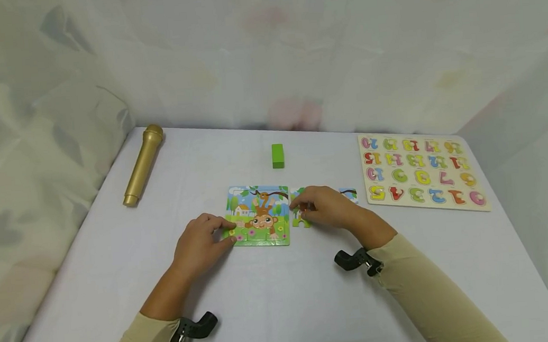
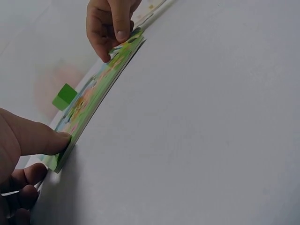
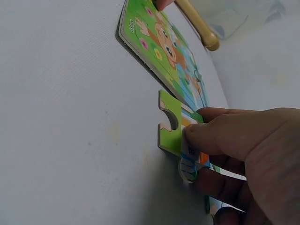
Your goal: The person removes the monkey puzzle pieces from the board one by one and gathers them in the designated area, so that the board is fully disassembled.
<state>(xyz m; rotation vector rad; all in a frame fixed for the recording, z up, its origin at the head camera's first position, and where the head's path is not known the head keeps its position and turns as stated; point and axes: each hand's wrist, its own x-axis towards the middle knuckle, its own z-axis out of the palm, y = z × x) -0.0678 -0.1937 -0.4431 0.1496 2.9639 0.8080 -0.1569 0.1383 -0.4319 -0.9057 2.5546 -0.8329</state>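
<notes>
A monkey jigsaw puzzle [image 1: 259, 209] in a square tray lies in the middle of the table. My left hand [image 1: 198, 245] rests at its left edge, with the thumb [image 2: 49, 140] on the board's top and the other fingers beside it. Just right of the puzzle, my right hand [image 1: 329, 208] pinches a loose puzzle piece [image 3: 169, 138] between thumb and fingers. This piece has a green end with a round notch, and a knob at its side; my fingers hide part of it. Another puzzle piece [image 1: 350, 192] with blue sky and a branch lies partly behind the right hand.
A green block [image 1: 277, 156] stands behind the puzzle. The gold microphone [image 1: 144, 167] lies at the back left. At the right is a wooden number board [image 1: 422, 174] with colourful numerals. Patterned cloth [image 1: 266, 55] hangs behind the white table [image 1: 283, 308].
</notes>
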